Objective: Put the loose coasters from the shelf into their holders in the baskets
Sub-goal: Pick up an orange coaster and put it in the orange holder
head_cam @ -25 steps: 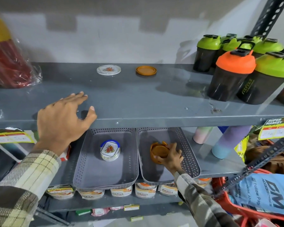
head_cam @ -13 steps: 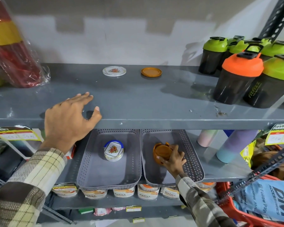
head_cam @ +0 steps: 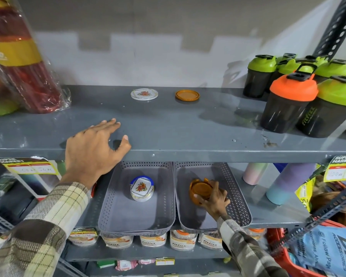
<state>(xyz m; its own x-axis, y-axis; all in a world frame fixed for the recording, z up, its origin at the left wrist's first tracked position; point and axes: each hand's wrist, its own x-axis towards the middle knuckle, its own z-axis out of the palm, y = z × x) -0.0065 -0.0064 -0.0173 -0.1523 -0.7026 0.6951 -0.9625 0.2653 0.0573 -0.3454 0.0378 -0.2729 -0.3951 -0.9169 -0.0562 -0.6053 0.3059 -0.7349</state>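
Right hand [head_cam: 214, 198] is down in the right basket [head_cam: 238, 196], fingers wrapped around the orange holder [head_cam: 200, 190], which stands tilted on the basket floor with orange coasters already stacked in it. Whether the hand is seating a coaster or only steadying the holder, I cannot tell.

Left hand [head_cam: 94, 150] is empty, fingers spread and relaxed, palm resting on the front lip of the upper shelf [head_cam: 188, 132], gripping nothing.

Two loose coasters lie far back on that shelf, beyond the left hand's fingertips: a white floral coaster [head_cam: 144, 94] and, just to its right, an orange coaster [head_cam: 187, 95]. Well apart from either hand.

Below the left hand's thumb, the left basket [head_cam: 110, 196] holds the white holder [head_cam: 142, 188] with floral coasters stacked in it.

Judgement: the step in hand is finishing at the orange holder. The next move calls for a deep reach to the back of the shelf. The coasters lie flat on smooth metal, so an edge must be lifted or slid forward. Match colour to basket.
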